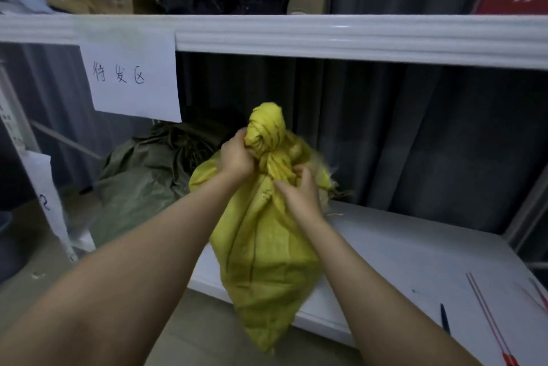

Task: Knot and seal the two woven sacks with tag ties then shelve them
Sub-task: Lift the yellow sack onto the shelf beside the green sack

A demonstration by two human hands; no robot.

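While the yellow sack (267, 247) hangs at the centre of the frame, both hands work at its top. The left hand (235, 158) is clenched on the left side of the knot (265, 128), a fat twisted bulb of fabric standing above the neck. The right hand (299, 190) grasps the gathered cloth just below the knot on the right, fingers curled into the folds. That split looks deliberate: one hand pulls the knot, the other braces the neck, so the twist cinches rather than slips.

The sack's body drapes across the front edge of the white shelf (400, 247), its lower corner dangling past that edge. Whether the shelf carries any of the weight I cannot tell.

At lower right, red ties (486, 315) lie on the shelf beside a dark pen (444, 318), near enough for the sealing step, which I judge not yet done, since no tie shows at the neck. A green sack (142, 175) slumps at centre left, behind the left forearm; its mouth is too dim to judge. A handwritten paper label (130, 78) hangs from the shelf beam (326, 36) at upper left, likely marking where the sacks go.
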